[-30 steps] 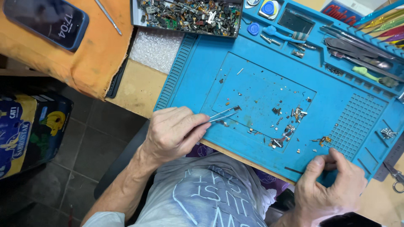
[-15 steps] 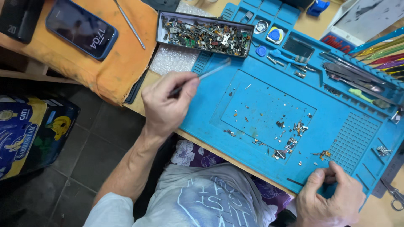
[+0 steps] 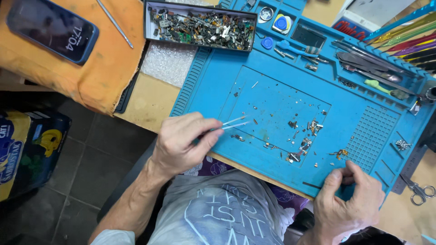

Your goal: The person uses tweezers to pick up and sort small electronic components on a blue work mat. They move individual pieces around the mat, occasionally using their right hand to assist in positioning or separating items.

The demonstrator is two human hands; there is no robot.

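A pair of thin metal tweezers [image 3: 229, 123] lies pinched in the grip of the left hand [image 3: 181, 143], thumb and fingers closed on the shaft, its long axis running nearly level and pointing right, tips hovering just above the near-left part of a blue work mat [image 3: 204, 86] on the worktop. A small dark fragment [image 3: 237, 137] sits just below and beside the tips, the nearest loose piece to them; a denser scatter of tiny metal parts [image 3: 305, 136] lies farther right, between the two hands. The right hand [image 3: 347, 199] rests at the mat's near edge, fingertips curled together on the blue surface; whether anything is pinched between them cannot be told. A grey tray of mixed scrap components [image 3: 200, 25] stands at the far edge of the mat, well apart from both hands. A dark phone [image 3: 52, 29] lies on an orange cloth [image 3: 104, 68] off to the left.
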